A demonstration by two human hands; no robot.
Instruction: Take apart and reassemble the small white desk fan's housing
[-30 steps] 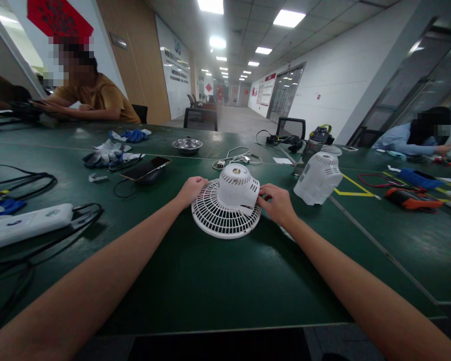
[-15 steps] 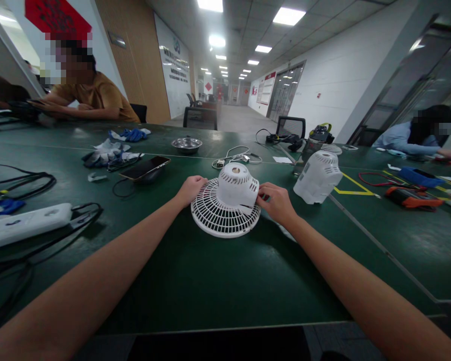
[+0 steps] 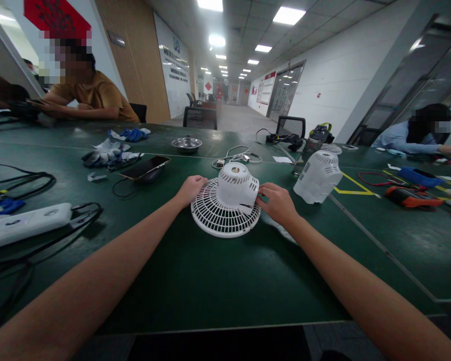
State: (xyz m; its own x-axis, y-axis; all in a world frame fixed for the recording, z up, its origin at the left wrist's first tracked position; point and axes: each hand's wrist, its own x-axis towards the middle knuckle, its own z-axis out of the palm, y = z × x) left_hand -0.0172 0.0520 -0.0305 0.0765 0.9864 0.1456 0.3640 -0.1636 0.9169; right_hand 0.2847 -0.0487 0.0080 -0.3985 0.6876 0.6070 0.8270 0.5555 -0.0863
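Note:
A white fan grille [image 3: 225, 228] lies flat on the green table, with a white slotted fan housing [image 3: 231, 189] standing on its middle. My left hand [image 3: 191, 190] is closed on the far left rim of the grille, its fingertips partly hidden. At the housing's right side, my right hand [image 3: 280, 203] has thumb and fingers pinched together against the edge. Whatever else those fingers may hold is hidden. A second white housing part [image 3: 318, 176] stands upright to the right of my right hand.
Beyond the fan are a white cable [image 3: 240, 154] and a metal bowl [image 3: 187, 145]. A phone [image 3: 146, 168], gloves [image 3: 107, 152] and a power strip [image 3: 30, 224] lie left. An orange meter [image 3: 413, 197] and dark bottle [image 3: 315, 138] are right. Two people sit across the table.
My hands and the fan parts stay almost exactly in place. At the far right, the other person's hand has risen slightly.

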